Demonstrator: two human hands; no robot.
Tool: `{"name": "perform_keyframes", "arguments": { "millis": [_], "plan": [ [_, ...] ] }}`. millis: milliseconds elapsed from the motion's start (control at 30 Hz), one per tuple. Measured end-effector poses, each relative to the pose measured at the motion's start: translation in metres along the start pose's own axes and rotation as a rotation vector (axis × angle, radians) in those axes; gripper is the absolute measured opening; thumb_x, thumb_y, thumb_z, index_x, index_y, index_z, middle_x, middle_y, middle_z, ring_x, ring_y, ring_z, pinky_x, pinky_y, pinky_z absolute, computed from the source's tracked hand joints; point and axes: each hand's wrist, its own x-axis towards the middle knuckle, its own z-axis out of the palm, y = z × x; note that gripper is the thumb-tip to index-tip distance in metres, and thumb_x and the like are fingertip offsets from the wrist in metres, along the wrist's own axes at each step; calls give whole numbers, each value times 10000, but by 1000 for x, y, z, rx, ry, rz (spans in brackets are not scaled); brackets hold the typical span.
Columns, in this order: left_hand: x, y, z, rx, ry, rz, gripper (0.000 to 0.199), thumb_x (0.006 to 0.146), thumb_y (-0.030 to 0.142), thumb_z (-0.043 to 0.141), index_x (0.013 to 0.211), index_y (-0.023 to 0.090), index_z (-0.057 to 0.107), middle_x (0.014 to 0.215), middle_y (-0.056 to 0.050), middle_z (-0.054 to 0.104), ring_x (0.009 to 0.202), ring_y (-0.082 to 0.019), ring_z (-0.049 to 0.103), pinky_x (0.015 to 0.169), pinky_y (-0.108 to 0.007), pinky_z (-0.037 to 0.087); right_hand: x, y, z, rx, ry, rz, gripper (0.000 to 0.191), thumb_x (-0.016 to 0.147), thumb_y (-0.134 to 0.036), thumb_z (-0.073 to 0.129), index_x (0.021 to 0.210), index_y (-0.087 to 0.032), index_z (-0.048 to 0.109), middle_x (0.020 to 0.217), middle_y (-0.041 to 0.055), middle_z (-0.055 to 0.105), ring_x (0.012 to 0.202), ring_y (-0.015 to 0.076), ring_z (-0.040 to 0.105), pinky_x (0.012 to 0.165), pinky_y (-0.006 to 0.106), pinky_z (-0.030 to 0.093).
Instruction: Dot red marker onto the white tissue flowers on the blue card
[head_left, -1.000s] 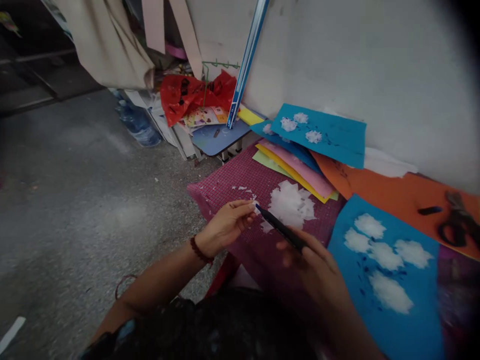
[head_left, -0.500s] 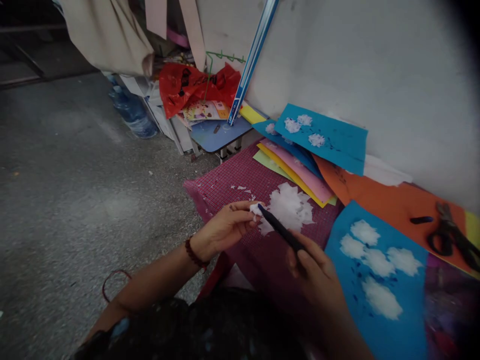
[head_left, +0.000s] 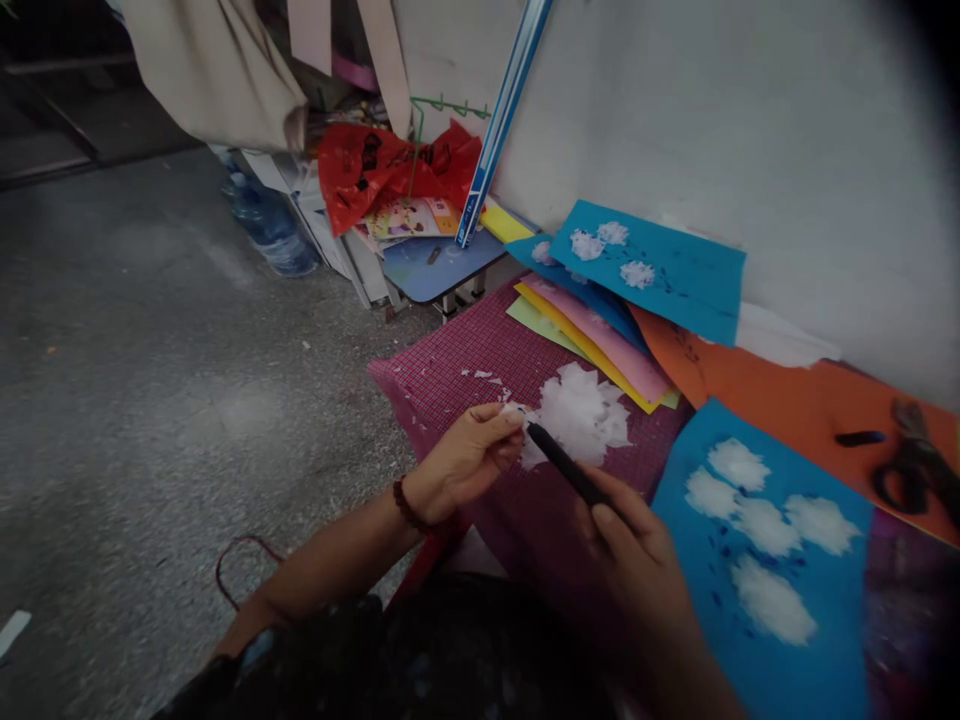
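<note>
Between the thumb and fingers of my left hand (head_left: 476, 450) is pinched a small white paper flower (head_left: 514, 411) with a dark blue mark on it. My right hand (head_left: 634, 530) grips a black marker pen (head_left: 566, 468), whose tip points at the flower from close by; whether they touch I cannot tell. Beneath and just beyond lies a pile of white paper cutouts (head_left: 585, 410) on the red checked cloth (head_left: 450, 345). To the right, a blue sheet (head_left: 675, 600) carries several white paper flowers (head_left: 772, 600) and dark blue dabs.
Scissors (head_left: 911, 460) and a pen cap (head_left: 860, 438) rest on orange paper (head_left: 780, 390). Coloured sheets (head_left: 600, 335) are stacked at the back, below another flowered blue sheet (head_left: 697, 285). A small blue table (head_left: 435, 270) with a red bag (head_left: 390, 170) stands beyond, near a water bottle (head_left: 270, 225).
The marker's tip has drawn back slightly from the flower, where a blue mark now shows. My left thumb has shifted over the flower. The view has moved a little.
</note>
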Motion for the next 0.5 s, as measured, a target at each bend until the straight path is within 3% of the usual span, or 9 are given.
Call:
{"name": "perform_keyframes", "arguments": {
  "millis": [133, 233, 333, 433, 500],
  "plan": [
    [5, -2, 0, 22, 16, 27, 373, 539, 262, 966, 700, 102, 670, 611, 36, 555, 523, -26, 468, 482, -137, 349, -2, -2, -2, -157, 12, -44, 375, 922, -435, 615, 1249, -264, 685, 839, 31, 726, 620, 122, 605, 539, 221, 499],
    [7, -2, 1, 121, 10, 68, 349, 589, 271, 938, 698, 106, 651, 608, 33, 556, 511, -27, 449, 456, -143, 303, -3, -7, -4, -349, 21, -139, 367, 930, -426, 597, 1253, -278, 691, 1127, 68, 748, 928, 194, 702, 797, 305, 578],
    [9, 0, 5, 238, -27, 86, 357, 617, 317, 915, 685, 113, 631, 604, 33, 547, 496, -24, 416, 439, -147, 261, -4, -12, -5, -441, 8, -204, 369, 945, -415, 570, 1275, -293, 681, 1259, 64, 714, 1142, 236, 668, 1005, 392, 529],
    [14, 17, 2, 283, -25, 110, 285, 650, 265, 878, 663, 122, 632, 590, 31, 536, 482, -29, 403, 424, -154, 254, -6, -16, -7, -453, 10, -211, 369, 952, -423, 554, 1274, -298, 683, 1252, 63, 717, 1142, 243, 668, 1020, 414, 521],
    [19, 40, -5, 289, 69, 239, 192, 678, 176, 832, 656, 130, 647, 583, 30, 540, 475, -29, 403, 409, -153, 258, -8, -17, -12, -439, 59, -199, 362, 939, -439, 572, 1247, -299, 700, 1245, 66, 715, 1117, 244, 668, 969, 395, 543]
  ]
}}
